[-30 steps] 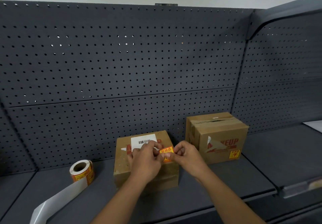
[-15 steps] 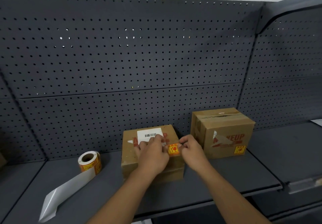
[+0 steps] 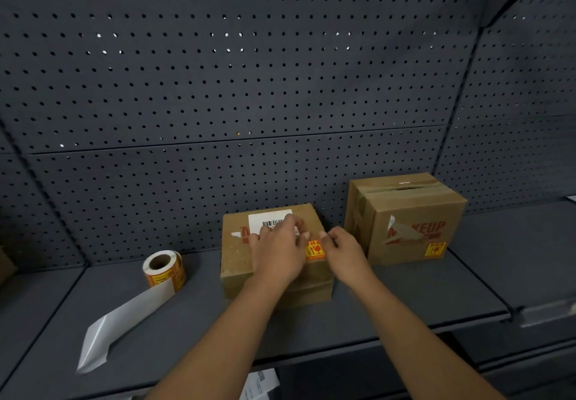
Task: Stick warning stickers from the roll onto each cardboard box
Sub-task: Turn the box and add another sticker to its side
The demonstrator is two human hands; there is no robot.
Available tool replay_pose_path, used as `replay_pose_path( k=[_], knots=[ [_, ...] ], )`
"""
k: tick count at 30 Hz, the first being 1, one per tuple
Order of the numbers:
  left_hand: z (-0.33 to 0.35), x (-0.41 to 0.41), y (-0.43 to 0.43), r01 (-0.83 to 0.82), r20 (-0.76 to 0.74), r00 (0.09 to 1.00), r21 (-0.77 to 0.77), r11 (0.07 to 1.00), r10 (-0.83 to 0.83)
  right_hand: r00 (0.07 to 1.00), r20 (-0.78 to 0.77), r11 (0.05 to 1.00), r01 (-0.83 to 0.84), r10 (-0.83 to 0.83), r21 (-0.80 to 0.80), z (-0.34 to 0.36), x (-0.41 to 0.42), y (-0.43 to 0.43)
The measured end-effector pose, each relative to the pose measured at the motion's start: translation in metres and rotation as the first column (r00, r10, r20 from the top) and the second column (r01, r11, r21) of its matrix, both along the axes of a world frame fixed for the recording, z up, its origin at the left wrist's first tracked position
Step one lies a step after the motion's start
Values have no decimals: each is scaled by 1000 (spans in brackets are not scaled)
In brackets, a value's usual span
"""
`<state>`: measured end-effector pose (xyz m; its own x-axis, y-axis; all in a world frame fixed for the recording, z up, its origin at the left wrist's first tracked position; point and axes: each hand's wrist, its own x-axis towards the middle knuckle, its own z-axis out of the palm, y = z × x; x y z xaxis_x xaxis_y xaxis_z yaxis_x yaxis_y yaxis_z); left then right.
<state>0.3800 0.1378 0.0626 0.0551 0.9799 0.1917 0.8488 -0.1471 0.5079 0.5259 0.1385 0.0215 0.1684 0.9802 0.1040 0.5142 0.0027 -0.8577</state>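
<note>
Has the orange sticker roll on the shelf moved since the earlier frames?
No. The orange sticker roll sits equally far left of the smaller cardboard box; only the camera shifted.

Both forearms bare, reaching forward, converging. Left hand [image 3: 277,253] palm down, fingers spread flat on box [image 3: 237,259]. Right hand [image 3: 344,251] just beside, fingers curled, pinching sticker [image 3: 315,250] corner.

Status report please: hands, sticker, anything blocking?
Left hand flat on near box, right hand pinching warning sticker against it. Far box already stickered. Nothing in the way.
</note>
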Motion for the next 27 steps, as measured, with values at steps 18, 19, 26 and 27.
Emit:
replay_pose_path(
  k=[18, 19, 26, 27],
  knots=[
    [-2, -9, 10, 93, 109, 991, -95, 991, -83, 999, -52, 999, -6, 3, -46, -1, -3, 7],
    [-2, -11, 11, 107, 119, 988, -108, 988, -94, 999, -39, 999, 6, -8, -42, -2, -4, 7],
    [2, -13, 8, 156, 66, 987, -120, 980, -149, 998, 67, 999, 16, -14, -34, 1, -3, 2],
    [2, -12, 9, 165, 69, 985, -124, 978, -157, 998, 67, 1000, 2, -1, -23, 0, -1, 2]
  ],
)
